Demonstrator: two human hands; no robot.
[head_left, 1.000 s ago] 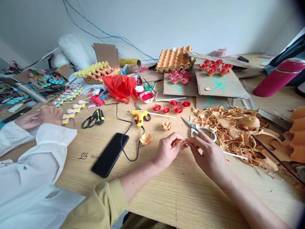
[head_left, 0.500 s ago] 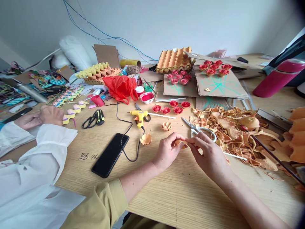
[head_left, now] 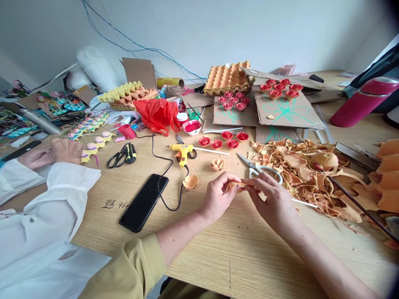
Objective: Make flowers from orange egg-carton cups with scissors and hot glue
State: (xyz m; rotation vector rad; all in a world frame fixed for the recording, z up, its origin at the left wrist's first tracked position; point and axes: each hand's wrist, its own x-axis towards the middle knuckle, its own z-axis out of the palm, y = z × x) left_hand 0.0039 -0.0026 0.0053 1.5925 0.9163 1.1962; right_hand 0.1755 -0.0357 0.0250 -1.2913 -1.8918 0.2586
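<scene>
Between the fingertips of both hands is a small orange egg-carton piece (head_left: 234, 187), cut like a petal cup and partly covered by fingers. My left hand (head_left: 218, 197) pinches it from the left. The fingers of my right hand (head_left: 272, 199) close on its right edge. Just beyond lie an orange carton flower (head_left: 217, 165) and a shallow orange carton cup (head_left: 190, 182). Scissors with white handles (head_left: 260, 170) rest past my right hand. A yellow glue gun (head_left: 181, 153) lies farther back on the left, its black cord running past the cup.
Carton scraps (head_left: 308, 174) heap at the right, near a pink bottle (head_left: 358, 104). Red carton roses (head_left: 232, 143) sit behind the flower, others on cardboard (head_left: 289, 112). A black phone (head_left: 144, 203) lies left of my forearm. A co-worker's hands (head_left: 59, 153) work at far left.
Both hands stay almost in place, still pinching the carton piece, which shows slightly more between the fingers. The view has shifted very slightly; nothing else visibly moved.
</scene>
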